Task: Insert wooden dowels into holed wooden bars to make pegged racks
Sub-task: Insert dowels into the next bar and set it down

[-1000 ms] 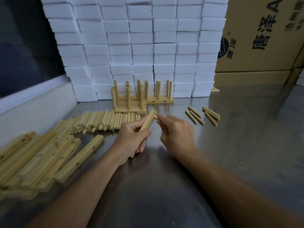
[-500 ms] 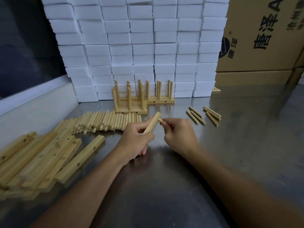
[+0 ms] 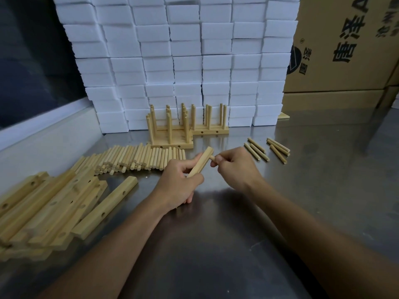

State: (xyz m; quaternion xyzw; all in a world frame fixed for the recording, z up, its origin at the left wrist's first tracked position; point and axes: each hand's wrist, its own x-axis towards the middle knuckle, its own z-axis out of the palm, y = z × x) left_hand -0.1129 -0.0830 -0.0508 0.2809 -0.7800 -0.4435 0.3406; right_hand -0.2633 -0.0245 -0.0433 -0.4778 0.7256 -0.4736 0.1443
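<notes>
- nearest the camera, two bare forearms reach in over a metal table (image 3: 323, 180) with a dull shine.
- at the near left lies a loose heap of holed wooden bars (image 3: 49, 210), overlapping one another; one bar (image 3: 108, 208) lies along the heap's right edge, its holes facing up.
- the left hand (image 3: 179, 182) is wrapped around a wooden bar (image 3: 200, 161), fingers curled round its lower part, holding it tilted so its upper end points up and to the right.
- the right hand (image 3: 235, 167) is just beside the left, pinching a dowel (image 3: 212, 158) between thumb and fingertips; only a short stub shows, its tip touching the side of the held bar near the upper end. whether it sits in a hole i cannot tell.
- behind the left hand, a row of dowels (image 3: 138, 158) lies side by side on the table, stacked in places.
- to the right of the right hand, a few loose dowels (image 3: 267, 149) lie scattered, apart from the row.
- further back stand finished pegged racks (image 3: 172, 130), pegs upright, a second group (image 3: 210, 126) just beside the first on its right.
- behind them rises a wall of stacked white foam blocks (image 3: 185, 50).
- at the far right stand cardboard boxes (image 3: 345, 50) with dark print.
</notes>
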